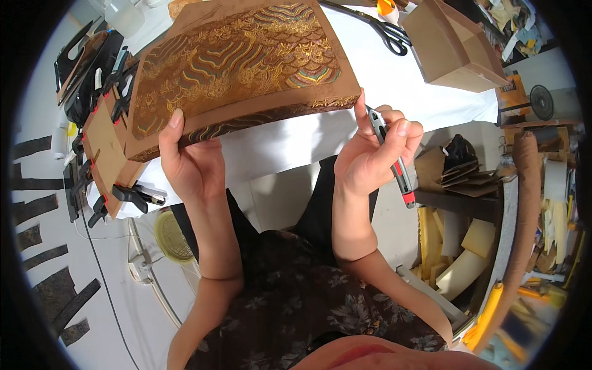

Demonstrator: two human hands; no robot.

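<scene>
A flat, box-shaped brown piece point(240, 68) is raised and tilted over the near edge of the table. Gold embroidery with wavy coloured bands covers its top, and its near side is patterned too. My left hand point(194, 163) grips the near left edge, thumb on top and fingers underneath, partly hidden. At the near right corner, the index finger of my right hand point(367, 157) touches the edge. That same hand is closed around a slim grey utility knife point(402, 176) with a red end, which points down toward me.
Black scissors point(391, 38) and an open brown box point(453, 46) lie on the white-covered table point(425, 102). Black clamps point(131, 196) grip a brown board point(102, 145) at left. Foam pieces point(472, 246) fill a shelf at right; a yellow-green basket point(174, 237) stands below.
</scene>
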